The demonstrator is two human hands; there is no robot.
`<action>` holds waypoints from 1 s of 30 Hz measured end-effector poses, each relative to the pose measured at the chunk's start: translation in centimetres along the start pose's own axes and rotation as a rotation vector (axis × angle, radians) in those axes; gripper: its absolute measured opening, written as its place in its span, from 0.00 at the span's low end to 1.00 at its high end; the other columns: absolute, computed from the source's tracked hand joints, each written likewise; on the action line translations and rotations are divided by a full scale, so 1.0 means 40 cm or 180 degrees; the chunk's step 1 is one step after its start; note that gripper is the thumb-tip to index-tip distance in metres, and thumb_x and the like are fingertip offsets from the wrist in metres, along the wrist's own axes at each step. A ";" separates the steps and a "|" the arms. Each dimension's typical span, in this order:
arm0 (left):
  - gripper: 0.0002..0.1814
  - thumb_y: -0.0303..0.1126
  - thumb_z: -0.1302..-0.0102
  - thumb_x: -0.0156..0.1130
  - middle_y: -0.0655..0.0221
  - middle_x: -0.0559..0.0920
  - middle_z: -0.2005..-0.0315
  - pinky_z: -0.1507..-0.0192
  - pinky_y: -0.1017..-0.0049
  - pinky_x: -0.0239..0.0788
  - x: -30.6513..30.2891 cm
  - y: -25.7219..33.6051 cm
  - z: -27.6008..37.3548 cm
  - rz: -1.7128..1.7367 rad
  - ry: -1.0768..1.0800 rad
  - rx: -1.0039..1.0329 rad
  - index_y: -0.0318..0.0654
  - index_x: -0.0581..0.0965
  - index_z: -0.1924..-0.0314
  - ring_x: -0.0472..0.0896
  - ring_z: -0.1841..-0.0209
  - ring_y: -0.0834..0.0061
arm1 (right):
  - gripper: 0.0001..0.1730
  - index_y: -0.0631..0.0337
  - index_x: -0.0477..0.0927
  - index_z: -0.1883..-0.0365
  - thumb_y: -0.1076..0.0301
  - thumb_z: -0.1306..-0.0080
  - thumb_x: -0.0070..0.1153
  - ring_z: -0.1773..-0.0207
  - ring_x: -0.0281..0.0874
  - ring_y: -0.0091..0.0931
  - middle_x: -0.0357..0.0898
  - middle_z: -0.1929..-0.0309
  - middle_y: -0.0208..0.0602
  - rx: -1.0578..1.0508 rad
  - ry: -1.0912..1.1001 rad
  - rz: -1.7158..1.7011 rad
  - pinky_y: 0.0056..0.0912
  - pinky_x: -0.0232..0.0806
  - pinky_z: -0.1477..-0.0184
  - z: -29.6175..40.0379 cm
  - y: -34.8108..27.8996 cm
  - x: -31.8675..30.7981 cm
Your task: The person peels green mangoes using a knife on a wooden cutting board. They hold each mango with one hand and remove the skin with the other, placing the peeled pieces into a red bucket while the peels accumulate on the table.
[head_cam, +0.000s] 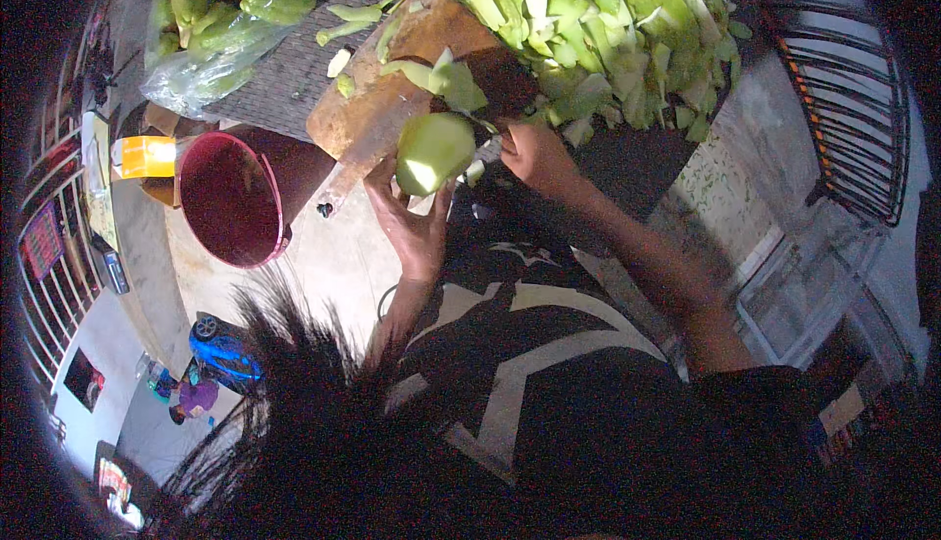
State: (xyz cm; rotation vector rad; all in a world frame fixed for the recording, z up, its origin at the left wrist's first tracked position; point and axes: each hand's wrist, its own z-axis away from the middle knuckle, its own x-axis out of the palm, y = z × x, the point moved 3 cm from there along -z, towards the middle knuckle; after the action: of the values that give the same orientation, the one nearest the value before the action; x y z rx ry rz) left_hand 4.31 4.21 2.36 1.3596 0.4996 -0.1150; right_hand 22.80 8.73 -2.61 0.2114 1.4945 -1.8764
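My left hand (412, 227) holds a pale green, peeled-looking fruit (435, 152), probably a green mango, from below with the fingers spread around it. Sunlight strikes its lower side. Just to the right, my right hand (535, 156) is closed around a small cutting tool (485, 127); only a thin part shows by the fruit, and its exact kind is unclear. Beyond both hands lies a worn wooden cutting board (367, 110) with green peel strips (456, 84) on it. A large heap of green peels (625, 40) rises at the far right of the board.
A clear plastic bag of green fruits (242, 3) sits on the grey woven surface (294, 73) at the far left. Below it stands a maroon bucket (229, 198) beside an orange box (147, 156). A black rack (845, 92) is at right. In the distance are a person (197, 397) and a blue toy-like vehicle (224, 349).
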 end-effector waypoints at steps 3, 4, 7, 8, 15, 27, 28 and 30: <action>0.34 0.22 0.51 0.70 0.57 0.66 0.48 0.49 0.67 0.71 -0.007 0.001 0.001 0.0026 -0.0012 -0.0007 0.34 0.62 0.46 0.68 0.45 0.65 | 0.13 0.66 0.72 0.61 0.67 0.41 0.51 0.65 0.75 0.49 0.75 0.72 0.55 0.0604 -0.0470 0.0390 0.50 0.65 0.64 0.048 -0.052 -0.021; 0.33 0.22 0.51 0.70 0.57 0.66 0.48 0.49 0.67 0.71 -0.006 -0.001 0.001 0.0036 -0.0022 0.0030 0.34 0.62 0.47 0.67 0.45 0.66 | 0.13 0.66 0.72 0.61 0.67 0.41 0.51 0.65 0.75 0.49 0.75 0.72 0.54 0.0605 -0.0484 0.0464 0.51 0.66 0.64 0.067 -0.060 -0.021; 0.33 0.22 0.51 0.69 0.58 0.66 0.48 0.49 0.67 0.71 -0.007 -0.004 0.004 0.0075 -0.0026 0.0064 0.34 0.62 0.47 0.67 0.44 0.66 | 0.13 0.64 0.72 0.59 0.67 0.40 0.50 0.66 0.76 0.48 0.76 0.71 0.52 0.0556 -0.0487 0.0636 0.51 0.66 0.64 0.097 -0.068 -0.021; 0.33 0.22 0.51 0.69 0.58 0.66 0.48 0.49 0.67 0.71 -0.007 -0.002 0.003 0.0091 -0.0024 0.0030 0.35 0.62 0.47 0.67 0.44 0.66 | 0.13 0.63 0.72 0.58 0.67 0.40 0.50 0.66 0.76 0.48 0.76 0.71 0.52 0.0509 -0.0450 0.0653 0.52 0.67 0.63 0.098 -0.067 -0.021; 0.34 0.22 0.50 0.69 0.59 0.65 0.47 0.48 0.67 0.70 -0.010 -0.008 0.005 0.0151 -0.0021 0.0022 0.34 0.62 0.46 0.66 0.43 0.66 | 0.11 0.63 0.73 0.62 0.66 0.40 0.51 0.66 0.75 0.48 0.76 0.70 0.52 0.0490 -0.0286 0.0575 0.50 0.66 0.64 0.064 -0.047 -0.010; 0.36 0.19 0.53 0.70 0.58 0.66 0.48 0.46 0.65 0.69 -0.005 -0.006 -0.003 0.0253 -0.0091 0.0012 0.35 0.63 0.44 0.66 0.42 0.66 | 0.12 0.67 0.71 0.67 0.68 0.45 0.55 0.69 0.74 0.42 0.74 0.74 0.46 0.0161 -0.0775 -0.0674 0.40 0.64 0.66 -0.033 0.059 0.008; 0.36 0.20 0.52 0.70 0.58 0.65 0.47 0.44 0.64 0.68 -0.002 0.000 -0.015 0.0174 -0.0244 0.0032 0.36 0.63 0.43 0.65 0.41 0.65 | 0.12 0.67 0.71 0.66 0.69 0.45 0.54 0.69 0.74 0.43 0.74 0.74 0.47 0.0139 -0.0682 -0.0490 0.41 0.64 0.67 -0.036 0.057 0.010; 0.36 0.23 0.50 0.70 0.60 0.64 0.45 0.42 0.62 0.66 0.007 0.010 -0.036 0.0009 -0.0553 0.0064 0.38 0.63 0.42 0.65 0.40 0.62 | 0.11 0.66 0.71 0.65 0.69 0.44 0.53 0.68 0.75 0.44 0.74 0.74 0.49 0.0103 -0.0498 -0.0128 0.42 0.65 0.67 -0.039 0.037 0.012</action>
State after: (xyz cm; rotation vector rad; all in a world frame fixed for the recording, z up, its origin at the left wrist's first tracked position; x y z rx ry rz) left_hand 4.32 5.72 2.43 1.3559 0.3512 -0.2344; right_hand 22.90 9.81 -4.53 0.0482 1.3728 -1.9037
